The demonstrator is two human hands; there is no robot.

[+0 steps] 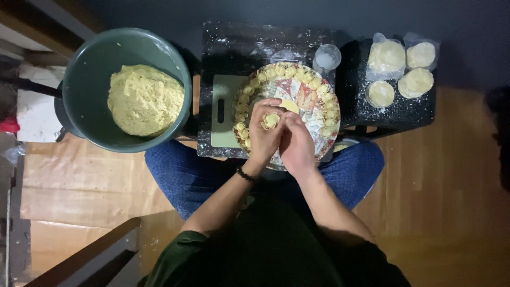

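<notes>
Dumpling (271, 120), small and pleated, sits pinched between both hands above the plate (313, 103). Left hand (264, 133) has its grip clamped on the dumpling; right hand (296, 143) presses against it, fingers closed on the same piece. Finished dumplings (297, 73) ring the plate's rim. Left of it stands a green bowl (85, 79) of filling (144, 100). Wrapper stacks (401, 69) lie at right.

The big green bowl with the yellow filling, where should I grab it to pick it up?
Grip the green bowl by its rim on two opposite sides, one hand each, coming from above. It is wide, round and deep, with a heavy-looking mound of yellow filling inside, so one hand would probably tip it. No handles show.
</notes>
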